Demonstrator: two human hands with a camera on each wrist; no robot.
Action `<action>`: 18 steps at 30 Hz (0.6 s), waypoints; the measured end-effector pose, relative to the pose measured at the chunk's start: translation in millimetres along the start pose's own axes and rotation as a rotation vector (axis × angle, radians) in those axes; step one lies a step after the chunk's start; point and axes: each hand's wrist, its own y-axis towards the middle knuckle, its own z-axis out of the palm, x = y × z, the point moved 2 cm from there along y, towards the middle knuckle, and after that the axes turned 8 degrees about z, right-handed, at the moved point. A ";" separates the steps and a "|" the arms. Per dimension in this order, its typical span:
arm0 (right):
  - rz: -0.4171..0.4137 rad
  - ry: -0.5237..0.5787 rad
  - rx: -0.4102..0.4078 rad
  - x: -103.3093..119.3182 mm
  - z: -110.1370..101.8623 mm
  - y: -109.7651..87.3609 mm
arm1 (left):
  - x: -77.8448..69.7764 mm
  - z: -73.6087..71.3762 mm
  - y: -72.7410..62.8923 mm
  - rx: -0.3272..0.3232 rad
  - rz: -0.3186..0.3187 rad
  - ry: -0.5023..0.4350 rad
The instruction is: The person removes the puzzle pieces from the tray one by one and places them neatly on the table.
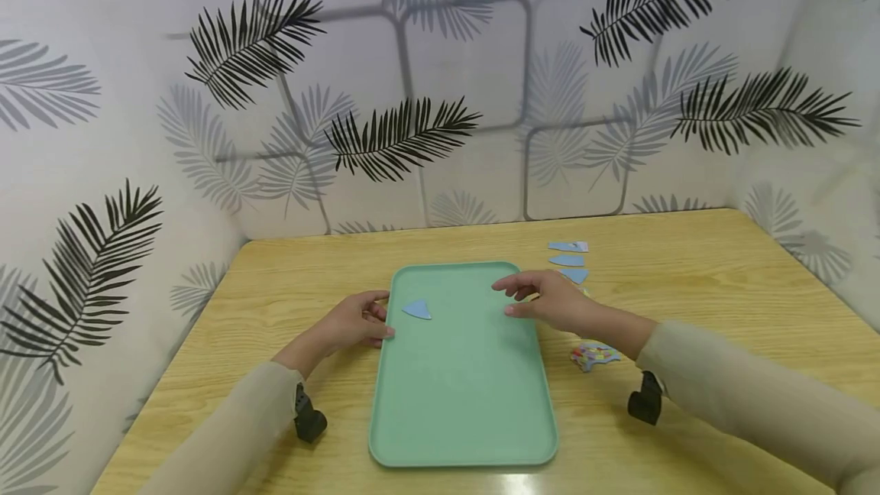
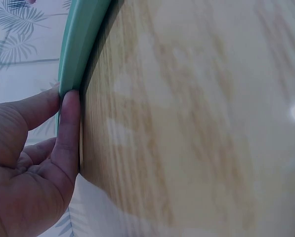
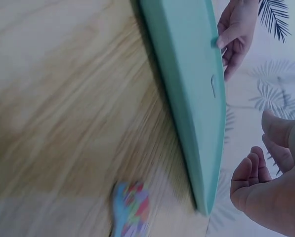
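Note:
A pale green tray (image 1: 464, 396) lies on the wooden table, its long side running away from me. My left hand (image 1: 354, 323) grips the tray's left rim; in the left wrist view the thumb and a finger pinch the green edge. Inside the tray, near its upper left, is a flat light-blue piece (image 1: 416, 309) with a curved side. Over the tray's right rim hovers my right hand (image 1: 555, 302), fingers loosely bent and nothing between them. A multicoloured flat piece (image 1: 593, 355) lies on the table right of the tray, near the right wrist.
Beyond my right hand, several flat blue pieces lie in a column, among them a long piece (image 1: 567, 247), a pointed piece (image 1: 567, 260) and a partly covered piece (image 1: 574, 275). A yellowish bit shows behind the hand. A leaf-patterned wall covering (image 1: 474, 174) stands behind the table.

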 end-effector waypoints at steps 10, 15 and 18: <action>0.006 0.001 -0.003 26.6 30.8 31.8 | -0.9 -0.9 1.4 -0.009 -0.003 0.015; 0.051 0.012 -0.010 32.6 46.6 46.9 | -1.8 -1.7 0.9 0.000 0.004 0.013; 0.082 0.024 0.000 36.8 57.9 54.9 | -2.8 -1.7 -1.2 0.014 0.010 0.003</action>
